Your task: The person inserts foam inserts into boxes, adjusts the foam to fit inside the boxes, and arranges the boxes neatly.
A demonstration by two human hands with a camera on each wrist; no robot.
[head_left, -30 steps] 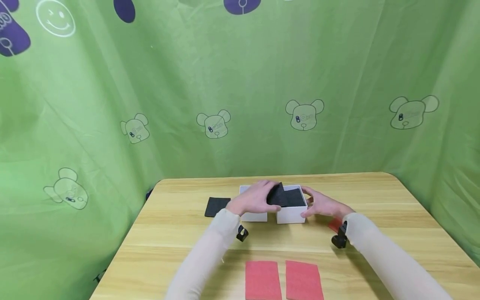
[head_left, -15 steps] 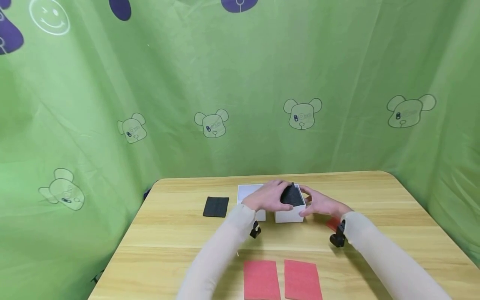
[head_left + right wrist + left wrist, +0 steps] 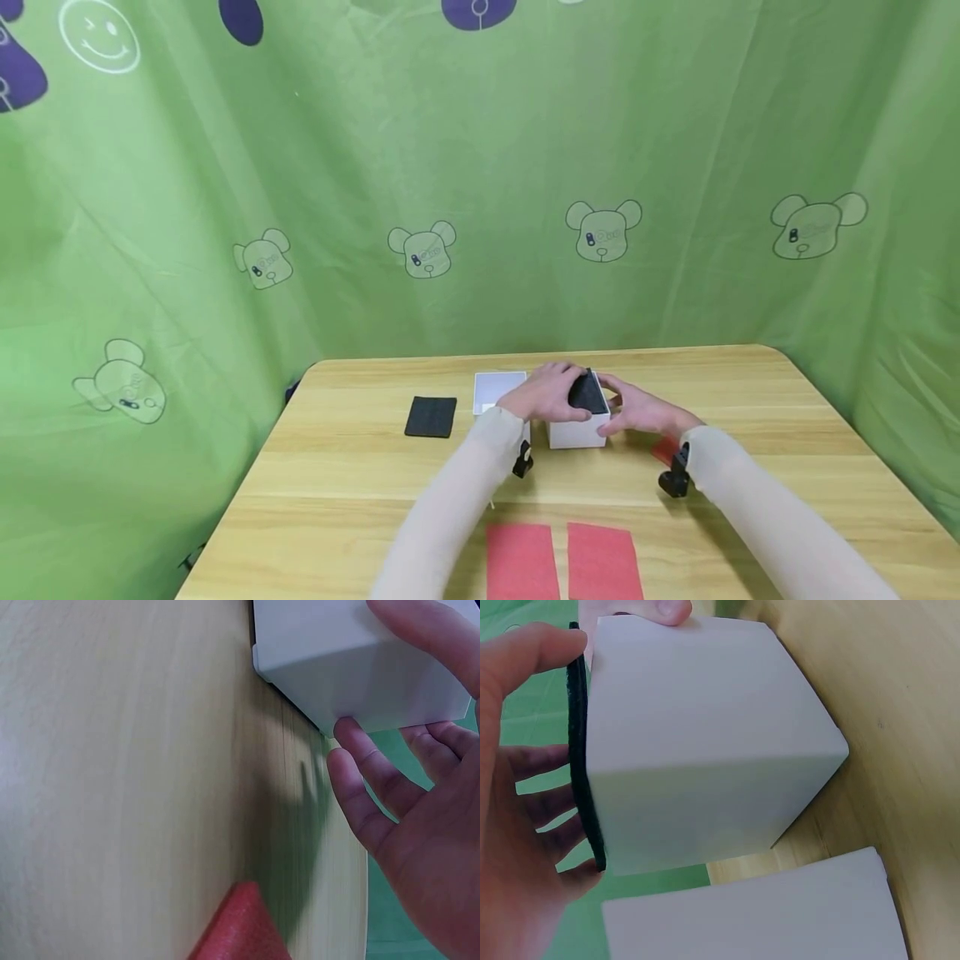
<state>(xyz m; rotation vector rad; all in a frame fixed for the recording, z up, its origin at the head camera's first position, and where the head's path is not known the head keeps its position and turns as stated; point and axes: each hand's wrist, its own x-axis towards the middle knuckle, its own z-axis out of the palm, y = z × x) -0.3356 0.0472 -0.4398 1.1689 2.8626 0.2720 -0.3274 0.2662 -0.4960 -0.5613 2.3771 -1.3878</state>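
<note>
In the head view, a white box [image 3: 577,433] stands near the back of the table, between the two hands. My left hand [image 3: 551,393] holds a thin black square pad [image 3: 587,392] flat over the box's top. Seen from the left wrist, the thumb is on one edge of the pad [image 3: 583,757], while the other fingers spread across to its far edge, and the pad lies right at the box rim. My right hand [image 3: 641,410] grips the box's right side, with the thumb on the front face and fingertips on the side wall [image 3: 367,690].
A second white box [image 3: 495,385] stands just left, partly behind the left hand. Another black square pad [image 3: 431,417] lies further left. Two red square pads [image 3: 522,560] lie side by side at the front. A red piece [image 3: 664,450] shows beneath the right wrist.
My left hand has moved right with the black pad, which has gone from tilted beside the box opening to flat over it. The right hand has stayed on the box.
</note>
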